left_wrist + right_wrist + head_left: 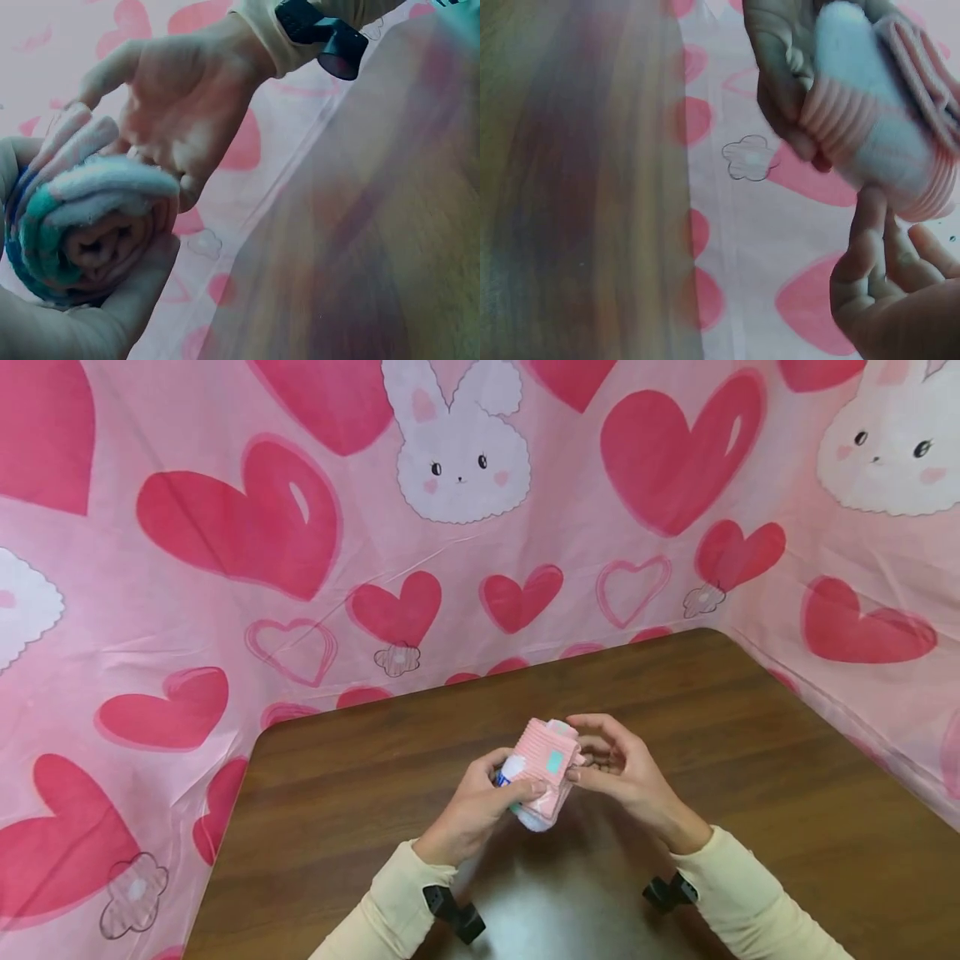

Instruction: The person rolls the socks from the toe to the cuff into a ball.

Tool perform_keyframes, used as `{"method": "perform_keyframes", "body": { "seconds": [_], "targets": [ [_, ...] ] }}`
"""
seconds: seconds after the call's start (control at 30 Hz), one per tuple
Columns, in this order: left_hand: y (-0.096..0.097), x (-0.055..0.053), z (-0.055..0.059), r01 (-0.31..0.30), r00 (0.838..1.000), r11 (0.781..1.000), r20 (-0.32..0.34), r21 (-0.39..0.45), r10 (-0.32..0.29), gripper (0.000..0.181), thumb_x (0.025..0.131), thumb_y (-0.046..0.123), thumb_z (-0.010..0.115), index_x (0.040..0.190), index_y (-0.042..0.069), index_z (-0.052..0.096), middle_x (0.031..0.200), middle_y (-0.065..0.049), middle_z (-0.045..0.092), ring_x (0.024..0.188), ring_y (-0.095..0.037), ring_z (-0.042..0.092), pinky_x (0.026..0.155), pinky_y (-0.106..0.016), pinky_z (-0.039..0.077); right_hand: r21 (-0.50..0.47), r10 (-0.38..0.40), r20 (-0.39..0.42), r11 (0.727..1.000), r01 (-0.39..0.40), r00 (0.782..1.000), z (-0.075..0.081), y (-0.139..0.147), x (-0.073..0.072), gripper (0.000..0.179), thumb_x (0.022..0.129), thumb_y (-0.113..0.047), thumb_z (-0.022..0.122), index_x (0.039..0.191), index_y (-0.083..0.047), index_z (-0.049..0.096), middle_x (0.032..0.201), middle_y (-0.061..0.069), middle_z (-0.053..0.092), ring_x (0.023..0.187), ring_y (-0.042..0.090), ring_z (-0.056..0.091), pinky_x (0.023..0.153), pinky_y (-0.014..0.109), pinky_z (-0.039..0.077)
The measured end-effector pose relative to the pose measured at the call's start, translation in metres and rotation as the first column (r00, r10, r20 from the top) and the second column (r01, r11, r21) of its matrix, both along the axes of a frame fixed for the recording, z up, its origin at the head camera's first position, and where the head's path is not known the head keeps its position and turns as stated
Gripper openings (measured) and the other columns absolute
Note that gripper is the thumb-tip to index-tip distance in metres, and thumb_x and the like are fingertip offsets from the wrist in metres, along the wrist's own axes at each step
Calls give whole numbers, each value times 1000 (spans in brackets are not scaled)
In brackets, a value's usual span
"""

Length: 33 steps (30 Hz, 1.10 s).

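A rolled bundle of socks (pixel 541 758) with pink ribbed cuffs and a small mint-green patch is held up over the table. My left hand (pixel 483 802) grips it from the left, its thumb lying across the pink ribbing. The right hand (pixel 626 768) has its thumb and fingertips at a pink fold on the right edge, fingers bent. In the left wrist view the coiled end of the socks (pixel 105 240) shows white, green and blue layers. White fabric with pink ribbing on the socks (pixel 877 142) faces the right wrist view, fingertips of the right hand (pixel 900 277) against its lower side.
Beneath both hands lies a brown wooden table (pixel 360 810). Behind it and along its sides hangs a pink cloth (pixel 465 552) printed with hearts and rabbits. Black wrist cameras (pixel 453 914) sit on the cream sleeves (pixel 390 893).
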<state>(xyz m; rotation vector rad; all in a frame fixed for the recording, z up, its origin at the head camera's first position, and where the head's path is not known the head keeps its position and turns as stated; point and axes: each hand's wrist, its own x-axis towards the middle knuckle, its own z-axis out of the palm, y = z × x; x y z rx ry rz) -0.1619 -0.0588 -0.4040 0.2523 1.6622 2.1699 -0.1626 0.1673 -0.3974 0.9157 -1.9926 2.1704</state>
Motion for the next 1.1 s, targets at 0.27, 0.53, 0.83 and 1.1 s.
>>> {"method": "perform_keyframes", "body": {
  "seconds": [0.27, 0.53, 0.83, 1.1],
  "targets": [
    [11, 7, -2, -79, 997, 994, -13, 73, 80, 46, 84, 6, 78, 123, -3, 56, 112, -16, 63, 95, -24, 65, 82, -35, 56, 64, -163, 74, 985, 158, 984, 3, -9, 6, 39, 89, 7, 67, 125, 15, 57, 106, 4, 71, 88, 16, 67, 73, 27, 56],
    [18, 10, -1, -121, 991, 988, -48, 96, 126, 46, 86, 4, 78, 125, -3, 56, 113, -17, 63, 96, -26, 66, 82, -35, 56, 118, -193, 172, 978, 174, 966, 7, -12, 6, 33, 88, 0, 73, 118, 12, 65, 109, 17, 69, 92, 21, 70, 77, 33, 58],
    [25, 14, 13, -510, 601, 852, -757, -117, 256, 54, 74, 30, 92, 120, 15, 66, 113, 1, 62, 105, -21, 54, 84, -36, 50, 307, -582, -192, 729, 611, 790, 3, -14, 7, 27, 76, -12, 85, 96, -3, 68, 74, 1, 61, 64, 15, 55, 54, 24, 47],
    [28, 12, 19, -652, 237, 758, -945, 16, 224, 16, 83, 10, 82, 98, 9, 79, 88, -1, 71, 82, -17, 61, 70, -31, 47, 246, -613, -498, 578, 778, 613, 0, -17, 8, 40, 64, -22, 92, 89, -5, 66, 75, -1, 58, 62, 13, 52, 52, 27, 45]
  ]
}}
